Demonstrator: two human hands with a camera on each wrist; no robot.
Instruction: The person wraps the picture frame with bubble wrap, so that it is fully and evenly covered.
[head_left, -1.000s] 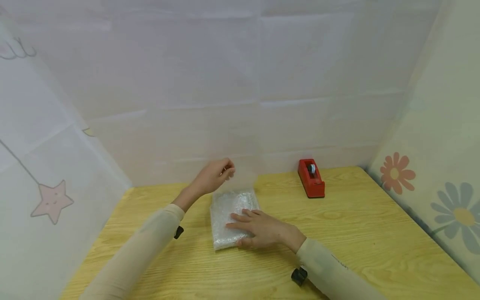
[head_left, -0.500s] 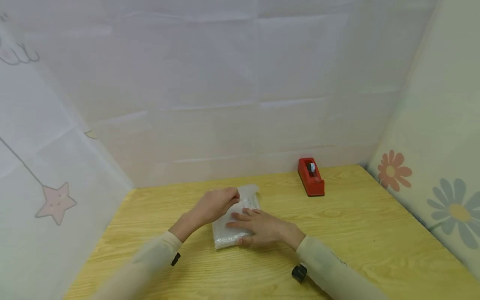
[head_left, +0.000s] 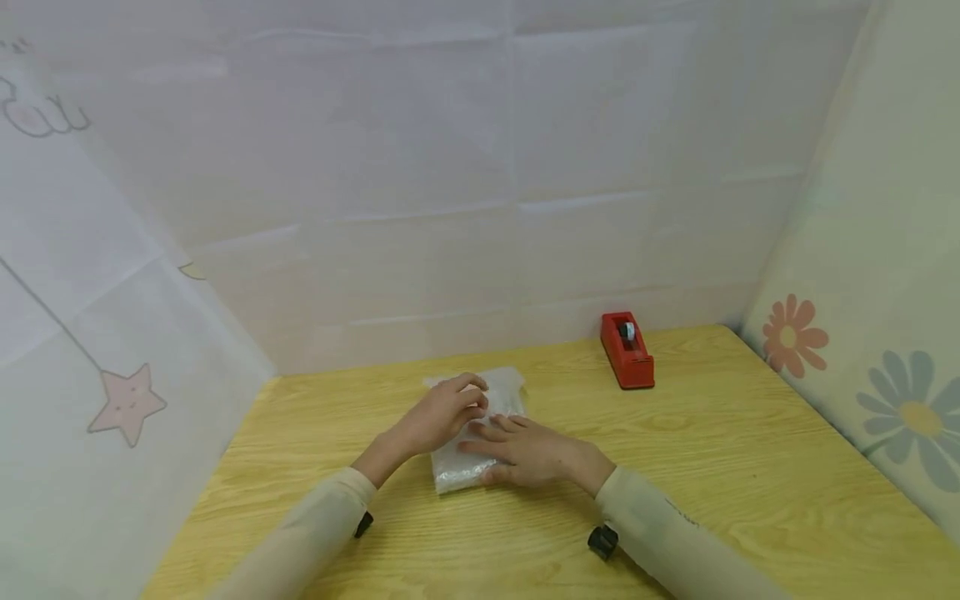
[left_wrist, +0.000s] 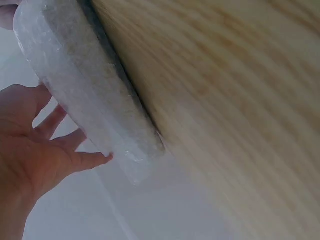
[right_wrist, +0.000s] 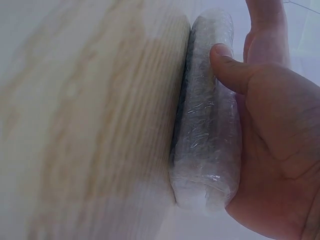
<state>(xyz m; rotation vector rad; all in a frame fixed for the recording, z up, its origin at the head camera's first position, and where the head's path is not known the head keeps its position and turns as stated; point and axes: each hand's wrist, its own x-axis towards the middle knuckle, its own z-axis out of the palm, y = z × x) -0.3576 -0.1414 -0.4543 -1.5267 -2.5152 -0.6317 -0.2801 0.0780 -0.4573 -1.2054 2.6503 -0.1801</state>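
A flat packet of clear bubble wrap (head_left: 456, 472) lies on the wooden table; what is inside cannot be made out. My right hand (head_left: 531, 453) rests on its near right part with the fingers spread. Over the packet's upper left part is my left hand (head_left: 441, 413), its fingers loosely bent. In the left wrist view, fingertips of the left hand (left_wrist: 35, 145) touch the face of the bubble wrap (left_wrist: 90, 90). The right wrist view has the right thumb (right_wrist: 235, 70) along the side of the packet (right_wrist: 205, 130), whose folded end shows.
A red tape dispenser (head_left: 628, 354) with a small roll stands at the back right of the table (head_left: 712, 467). White sheeting (head_left: 420, 267) rises behind the table's back edge, and patterned sheets stand at both sides.
My left hand has come down from above the packet's far edge onto it, and its fingers have loosened. The raised far flap of bubble wrap now lies lower. The right hand stays on the packet.
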